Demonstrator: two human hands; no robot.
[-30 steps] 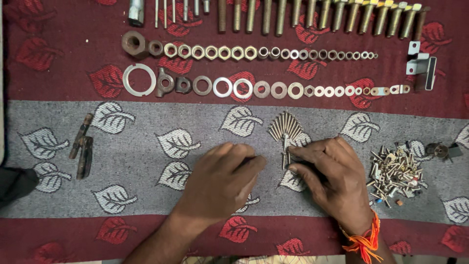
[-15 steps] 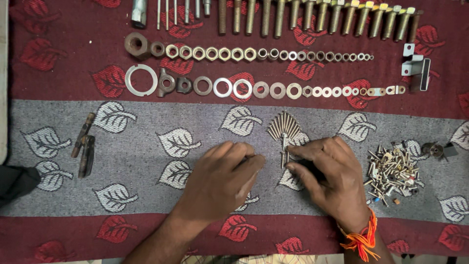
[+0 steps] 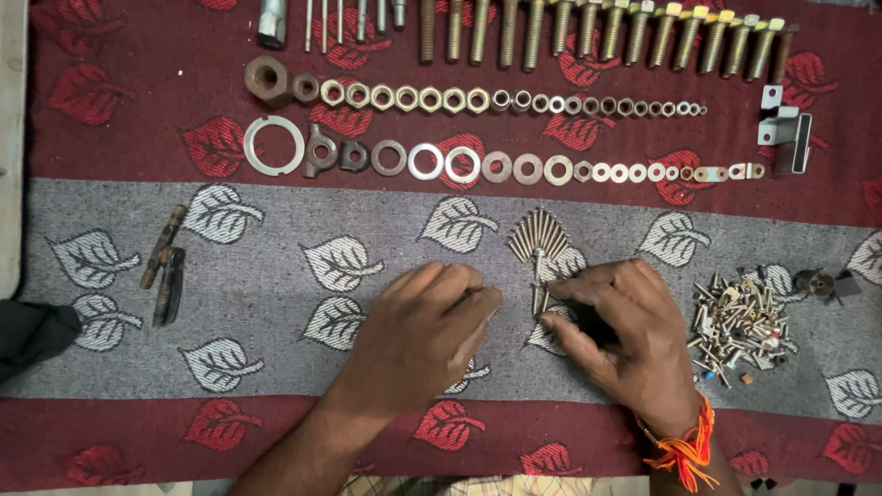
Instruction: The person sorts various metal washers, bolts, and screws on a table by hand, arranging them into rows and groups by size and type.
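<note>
The right hand lies on the leaf-patterned cloth, its fingers pinched on a small screw just near of the fanned screws; the left hand rests beside it, fingers curled together, holding nothing visible; a loose screw pile lies right

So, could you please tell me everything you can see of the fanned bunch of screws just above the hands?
The fanned bunch of screws lies flat on the grey leaf-patterned cloth. They look like slim, pale metal screws, spread out at the top and converging downward like a fan. Below them a few more screws lie upright in line, where the right hand fingertips touch; the left hand rests beside them.
</note>
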